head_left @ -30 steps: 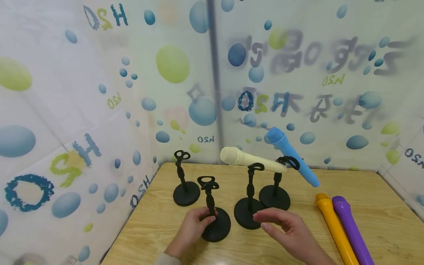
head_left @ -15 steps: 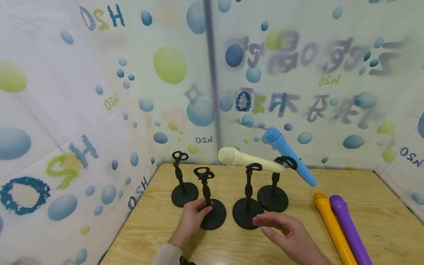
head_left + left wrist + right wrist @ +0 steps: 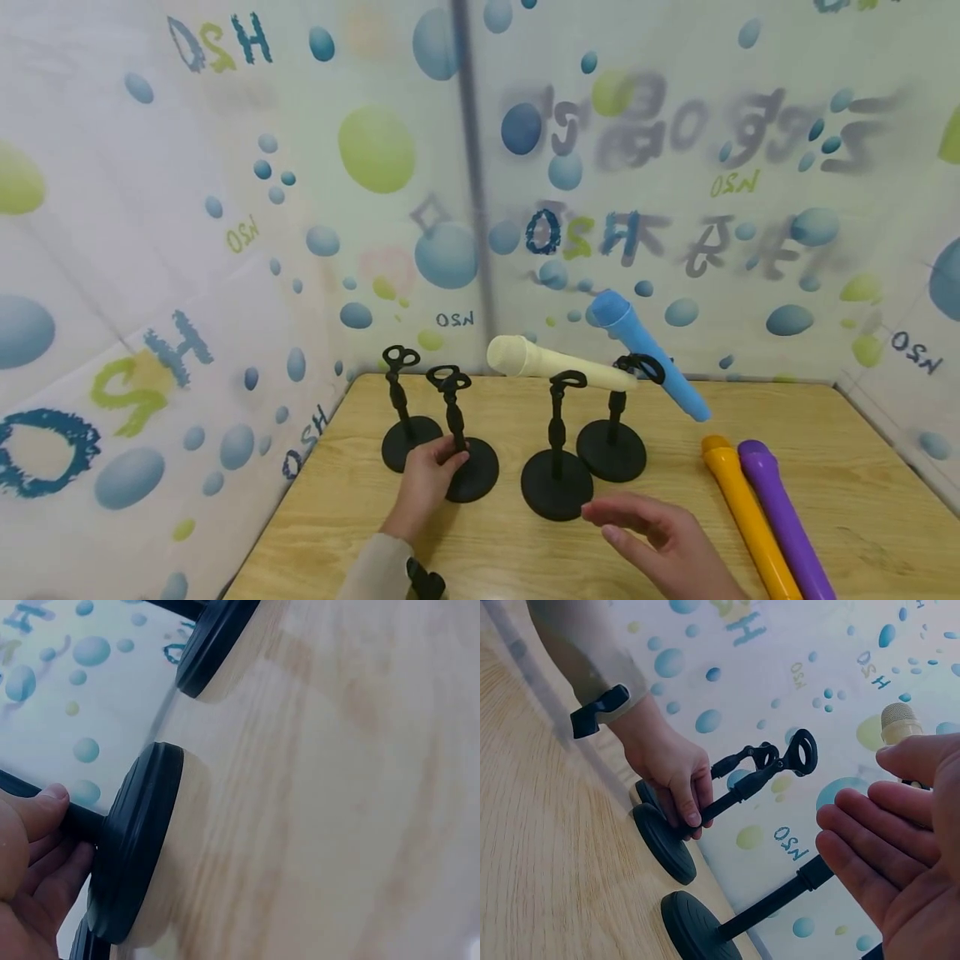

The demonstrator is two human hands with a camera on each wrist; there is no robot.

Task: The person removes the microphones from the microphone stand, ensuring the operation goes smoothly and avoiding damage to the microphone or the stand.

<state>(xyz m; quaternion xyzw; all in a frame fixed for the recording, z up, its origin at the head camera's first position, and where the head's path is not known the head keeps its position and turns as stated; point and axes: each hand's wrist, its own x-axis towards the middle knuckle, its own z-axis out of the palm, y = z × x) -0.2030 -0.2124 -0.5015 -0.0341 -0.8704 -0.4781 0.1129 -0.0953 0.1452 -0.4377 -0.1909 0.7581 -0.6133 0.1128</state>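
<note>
My left hand (image 3: pixel 426 482) pinches the pole of a black microphone stand (image 3: pixel 477 472), low down by its round base. In the left wrist view, thumb and fingers close round that pole just above the base (image 3: pixel 139 847). Another microphone stand (image 3: pixel 397 440) is just behind and left of it. My right hand (image 3: pixel 663 537) hovers with relaxed fingers, holding nothing, by the base of a third stand (image 3: pixel 555 492); its palm (image 3: pixel 922 900) shows in the right wrist view. Behind, a two-ring stand (image 3: pixel 611 454) bears a cream microphone (image 3: pixel 558 363) and a blue microphone (image 3: pixel 652 354).
An orange microphone (image 3: pixel 750 517) and a purple microphone (image 3: pixel 787 521) lie side by side on the wooden table (image 3: pixel 862 467), at the right. A patterned curtain (image 3: pixel 375 208) hangs behind the table's back edge and along its left side.
My left hand has moved the gripped stand away from me and to the left, closer to the back-left stand. My right hand stays nearly where it was.
</note>
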